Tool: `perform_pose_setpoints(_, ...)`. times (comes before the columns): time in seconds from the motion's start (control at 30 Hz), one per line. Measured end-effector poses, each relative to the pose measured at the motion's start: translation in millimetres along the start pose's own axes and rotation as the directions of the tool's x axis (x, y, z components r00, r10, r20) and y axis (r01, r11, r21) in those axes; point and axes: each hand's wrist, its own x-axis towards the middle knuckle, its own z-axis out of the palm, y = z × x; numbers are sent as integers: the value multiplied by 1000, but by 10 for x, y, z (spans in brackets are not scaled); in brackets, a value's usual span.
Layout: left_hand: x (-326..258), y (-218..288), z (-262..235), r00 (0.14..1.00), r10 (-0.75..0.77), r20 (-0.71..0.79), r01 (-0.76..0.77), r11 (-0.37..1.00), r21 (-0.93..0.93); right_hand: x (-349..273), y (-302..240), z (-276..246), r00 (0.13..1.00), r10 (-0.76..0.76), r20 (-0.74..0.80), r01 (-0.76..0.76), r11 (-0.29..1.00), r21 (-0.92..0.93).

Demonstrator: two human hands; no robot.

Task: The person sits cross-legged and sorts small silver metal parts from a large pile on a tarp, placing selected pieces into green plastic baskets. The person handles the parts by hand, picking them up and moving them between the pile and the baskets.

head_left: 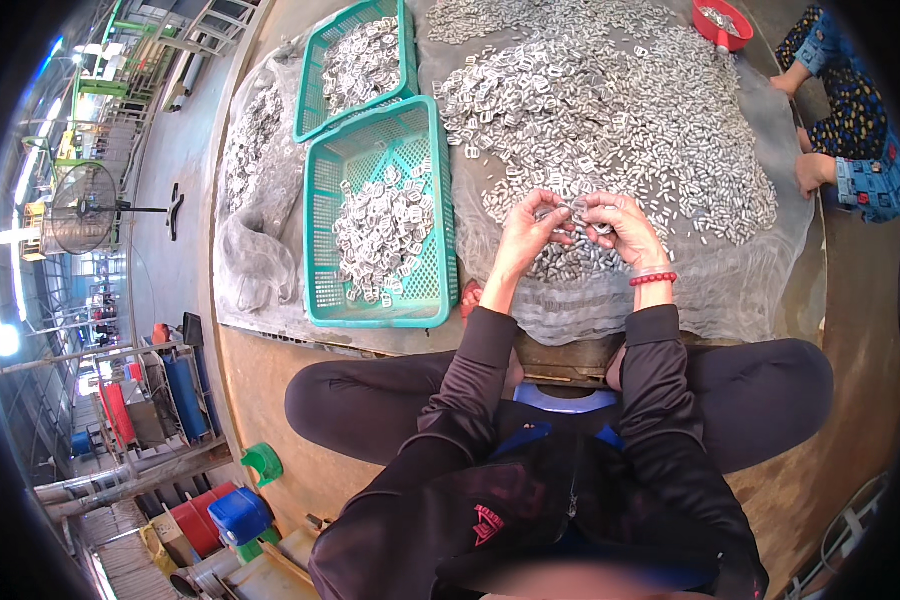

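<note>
Right hand (625, 232): fingers clamped on small metal part (602, 228). Left hand (532, 230) at part's 9 o'clock: fingers bunched; cannot tell whether gripping anything. Loose metal pieces (685, 150) at 12 to 2 o'clock; teal basket (378, 324) at 9; red bowl (740, 42) at 1.

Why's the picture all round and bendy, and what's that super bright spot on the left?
In the head view, the fisheye lens bends straight edges toward the picture's rim; also in the head view, white glare washes out detail, its source unclear.
</note>
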Motion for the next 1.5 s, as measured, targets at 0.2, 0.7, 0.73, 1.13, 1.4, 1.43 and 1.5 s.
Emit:
perform_pose_setpoints(0.2,-49,244,-478,968,37,-248,-123,932,-341,-110,20,-209,996,-54,71,54,999,6)
perform_pose_setpoints(0.7,1100,-642,-500,960,4,-281,156,825,543,637,498,-669,871,-162,-464,-100,866,-490)
perform_pose_setpoints(0.73,1130,-745,-482,954,231,-192,62,472,879,707,552,-670,843,-218,-492,-185,740,-646)
perform_pose_setpoints(1.13,926,-315,-726,942,281,-185,-54,670,741,760,601,-403,933,-140,-333,118,989,-85)
perform_pose_setpoints(1.4,728,44,-966,987,-68,-144,49,991,-128,538,176,-504,901,-411,140,181,649,738)
perform_pose_setpoints(1.43,695,42,-971,985,-121,-119,65,917,-393,519,129,-487,912,-386,139,178,676,715)
perform_pose_setpoints(1.5,669,-14,-972,995,-79,-67,36,871,-491,502,61,-461,937,-324,131,168,745,646)
